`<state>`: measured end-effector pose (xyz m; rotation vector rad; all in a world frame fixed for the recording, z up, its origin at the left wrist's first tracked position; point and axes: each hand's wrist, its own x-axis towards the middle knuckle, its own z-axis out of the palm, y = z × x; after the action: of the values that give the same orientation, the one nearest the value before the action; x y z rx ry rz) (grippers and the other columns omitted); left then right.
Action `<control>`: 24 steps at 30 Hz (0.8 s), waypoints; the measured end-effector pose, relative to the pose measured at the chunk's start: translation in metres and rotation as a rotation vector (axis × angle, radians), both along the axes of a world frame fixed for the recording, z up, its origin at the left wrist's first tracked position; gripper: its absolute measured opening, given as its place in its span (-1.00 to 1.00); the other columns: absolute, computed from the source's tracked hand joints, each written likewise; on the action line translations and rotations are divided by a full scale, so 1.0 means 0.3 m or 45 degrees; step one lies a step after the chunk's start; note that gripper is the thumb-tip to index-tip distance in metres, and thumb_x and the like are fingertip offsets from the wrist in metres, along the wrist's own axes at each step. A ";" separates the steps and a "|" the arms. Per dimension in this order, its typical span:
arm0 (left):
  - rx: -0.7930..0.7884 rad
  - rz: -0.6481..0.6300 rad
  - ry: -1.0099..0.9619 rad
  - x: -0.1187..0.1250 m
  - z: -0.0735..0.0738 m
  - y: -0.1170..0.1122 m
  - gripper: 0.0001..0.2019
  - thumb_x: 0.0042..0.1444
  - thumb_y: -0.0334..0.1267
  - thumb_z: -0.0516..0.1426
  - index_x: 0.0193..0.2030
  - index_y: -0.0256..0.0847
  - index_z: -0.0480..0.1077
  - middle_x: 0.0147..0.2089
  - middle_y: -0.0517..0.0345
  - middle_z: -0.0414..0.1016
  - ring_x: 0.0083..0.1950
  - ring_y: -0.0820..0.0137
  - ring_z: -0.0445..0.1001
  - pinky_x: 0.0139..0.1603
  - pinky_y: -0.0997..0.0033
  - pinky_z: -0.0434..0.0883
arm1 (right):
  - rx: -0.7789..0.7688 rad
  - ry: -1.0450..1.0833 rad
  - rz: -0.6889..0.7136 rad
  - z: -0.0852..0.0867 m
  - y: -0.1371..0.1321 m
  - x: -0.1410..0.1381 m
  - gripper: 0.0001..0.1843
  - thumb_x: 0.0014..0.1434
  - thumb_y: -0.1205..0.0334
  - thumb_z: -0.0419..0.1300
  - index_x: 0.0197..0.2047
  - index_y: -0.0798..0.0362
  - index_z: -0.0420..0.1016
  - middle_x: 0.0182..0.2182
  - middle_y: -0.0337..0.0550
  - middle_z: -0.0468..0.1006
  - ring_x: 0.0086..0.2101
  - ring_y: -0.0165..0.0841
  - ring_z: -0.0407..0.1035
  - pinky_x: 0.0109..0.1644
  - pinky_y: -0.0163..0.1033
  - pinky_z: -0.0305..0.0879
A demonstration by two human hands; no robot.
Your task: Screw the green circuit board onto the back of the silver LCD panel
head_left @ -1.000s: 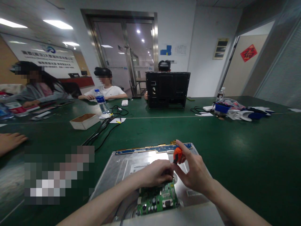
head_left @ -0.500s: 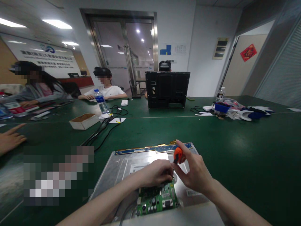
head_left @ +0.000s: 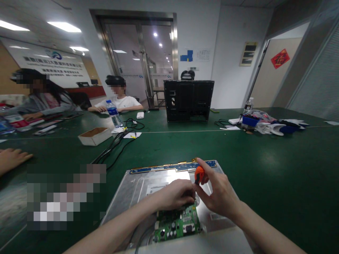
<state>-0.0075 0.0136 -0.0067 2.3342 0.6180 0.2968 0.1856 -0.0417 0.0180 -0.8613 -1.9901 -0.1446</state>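
Observation:
A silver metal monitor back panel [head_left: 137, 190] lies flat on the green table [head_left: 265, 165] in front of me. A green circuit board [head_left: 178, 224] is mounted on it near me, and a narrow blue board strip [head_left: 159, 168] runs along its far edge. My right hand [head_left: 218, 194] grips an orange-handled screwdriver [head_left: 199, 174], held upright with its tip down at the green board's far edge. My left hand [head_left: 176, 194] is closed over the panel right beside the screwdriver's tip, fingers hiding that spot.
A black computer case [head_left: 188, 100] stands mid-table with a person behind it. Two seated people are at the far left. A cardboard box [head_left: 95, 136], water bottle [head_left: 113, 113], black cables [head_left: 116, 143] and gloves [head_left: 280, 127] lie around. Another person's hand [head_left: 12, 158] rests at left.
My hands and the screwdriver stay almost still. The other person's hand at the left edge pointed a finger, then relaxed flat. The head behind the black case has shifted slightly.

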 end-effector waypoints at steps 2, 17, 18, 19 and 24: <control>-0.001 -0.001 -0.003 -0.001 0.001 0.000 -0.88 0.10 -0.46 0.23 -0.24 -0.20 0.47 -0.25 0.19 0.51 -0.24 0.37 0.45 -0.21 0.50 0.33 | -0.008 -0.005 0.000 -0.002 -0.001 0.000 -0.27 0.26 0.31 0.09 0.43 0.08 -0.08 -0.42 -0.22 0.54 -0.52 -0.34 0.44 -0.45 -0.26 0.35; 0.009 0.023 -0.014 -0.002 -0.002 -0.004 -0.86 0.11 -0.48 0.24 -0.21 -0.21 0.48 -0.21 0.16 0.55 -0.18 0.32 0.49 -0.14 0.45 0.36 | -0.094 0.029 0.066 -0.017 0.006 0.000 -0.27 0.24 0.36 0.08 0.41 0.05 -0.10 -0.42 -0.22 0.53 -0.54 -0.38 0.39 -0.47 -0.31 0.28; 0.010 0.022 -0.015 -0.002 -0.002 -0.004 -0.85 0.11 -0.48 0.24 -0.20 -0.21 0.49 -0.21 0.16 0.55 -0.18 0.32 0.49 -0.14 0.45 0.36 | -0.090 0.025 0.061 -0.017 0.006 0.000 -0.28 0.25 0.35 0.09 0.41 0.05 -0.10 -0.42 -0.22 0.53 -0.54 -0.38 0.39 -0.48 -0.31 0.27; 0.010 0.020 -0.015 -0.003 -0.002 -0.003 -0.84 0.11 -0.49 0.24 -0.19 -0.21 0.49 -0.21 0.16 0.55 -0.18 0.33 0.49 -0.15 0.45 0.36 | -0.087 0.023 0.056 -0.018 0.007 0.000 -0.28 0.25 0.35 0.09 0.40 0.05 -0.09 -0.42 -0.23 0.53 -0.55 -0.38 0.39 -0.48 -0.31 0.26; 0.019 0.015 -0.011 -0.004 -0.001 0.002 -0.80 0.08 -0.51 0.25 -0.17 -0.20 0.50 -0.22 0.18 0.55 -0.21 0.35 0.48 -0.17 0.47 0.34 | -0.081 0.021 0.062 -0.019 0.011 0.000 -0.31 0.26 0.35 0.08 0.39 0.05 -0.09 -0.42 -0.23 0.53 -0.54 -0.38 0.40 -0.49 -0.32 0.25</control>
<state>-0.0086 0.0142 -0.0070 2.3434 0.6273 0.3179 0.1855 -0.0384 0.0122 -0.8508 -2.0078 -0.0469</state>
